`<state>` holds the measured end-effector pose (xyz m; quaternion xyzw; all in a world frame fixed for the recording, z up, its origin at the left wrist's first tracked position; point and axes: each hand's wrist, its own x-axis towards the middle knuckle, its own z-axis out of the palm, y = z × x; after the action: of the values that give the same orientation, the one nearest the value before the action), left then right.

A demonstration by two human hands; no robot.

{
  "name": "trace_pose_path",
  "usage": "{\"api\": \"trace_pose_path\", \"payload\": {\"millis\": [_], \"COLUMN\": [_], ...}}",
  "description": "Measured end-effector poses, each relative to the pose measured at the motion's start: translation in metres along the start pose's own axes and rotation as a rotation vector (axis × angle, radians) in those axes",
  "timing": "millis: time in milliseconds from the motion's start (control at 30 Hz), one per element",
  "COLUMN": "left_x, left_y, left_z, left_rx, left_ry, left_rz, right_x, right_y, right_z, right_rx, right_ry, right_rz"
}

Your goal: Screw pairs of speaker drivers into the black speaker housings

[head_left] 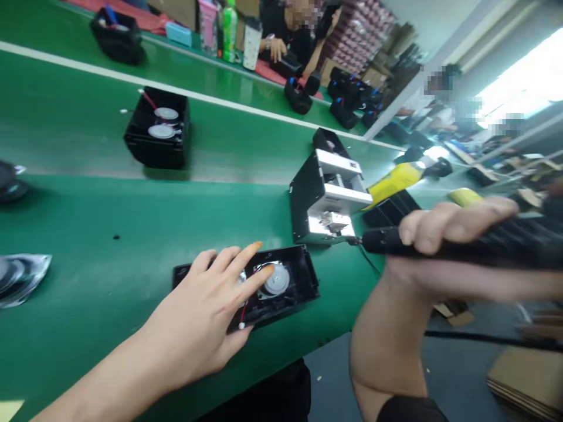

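Note:
An open black speaker housing [303,281] lies on the green table, with a round silver speaker [277,279] inside and a thin red wire with a white plug at its front edge. Over its left part rests my left hand [220,293], fingers spread, with orange covers on two fingertips. My right hand [453,225] is wrapped round a black electric screwdriver [382,240], held almost level at the right. The screwdriver's tip points left, close to the lower front of a black and silver screw feeder [334,199]. Whether the tip touches the feeder, I cannot tell.
Another black housing with two speakers [160,132] stands farther back on the left. A wrapped speaker [21,278] lies at the left edge. Behind the feeder are a black housing [328,140] and a yellow bottle [396,181]. Across the table, a person [290,35] handles a black part.

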<state>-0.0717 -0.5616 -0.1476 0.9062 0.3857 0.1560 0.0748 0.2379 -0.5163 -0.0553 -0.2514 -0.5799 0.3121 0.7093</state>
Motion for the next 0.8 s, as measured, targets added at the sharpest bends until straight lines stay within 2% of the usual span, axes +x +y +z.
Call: {"api": "trace_pose_path", "payload": {"millis": [33,67,167,300,500,600,700,800], "left_x": [-0.001,-0.002,-0.004,-0.005,-0.009,-0.016,-0.024,-0.028], "left_y": [-0.001,-0.003,-0.007,-0.011,0.001,0.01,0.011,0.005], "left_z": [0.003,0.006,0.009,0.005,-0.001,-0.001,-0.001,-0.002], "left_rx": [0.004,0.004,0.001,-0.014,-0.104,-0.033,0.065,0.034], "left_ry": [0.026,0.047,0.095,0.124,0.183,0.21,0.19,0.137], "left_rz": [0.003,0.008,0.042,0.078,0.04,0.04,0.05,0.103], "right_x": [0.016,0.029,0.048,0.041,0.032,0.031,0.026,0.021], "right_y": [0.007,0.015,0.038,0.053,0.051,0.05,0.048,0.038], "right_z": [0.0,0.001,0.006,0.009,0.009,0.006,0.005,0.003], "right_rx": [-0.069,-0.1,-0.145,-0.173,-0.167,-0.163,-0.143,-0.144], "right_ry": [0.043,0.123,0.264,0.275,0.315,0.322,0.335,0.34], "right_rz": [-0.206,-0.309,-0.247,-0.155,-0.094,-0.077,-0.077,-0.084]}}
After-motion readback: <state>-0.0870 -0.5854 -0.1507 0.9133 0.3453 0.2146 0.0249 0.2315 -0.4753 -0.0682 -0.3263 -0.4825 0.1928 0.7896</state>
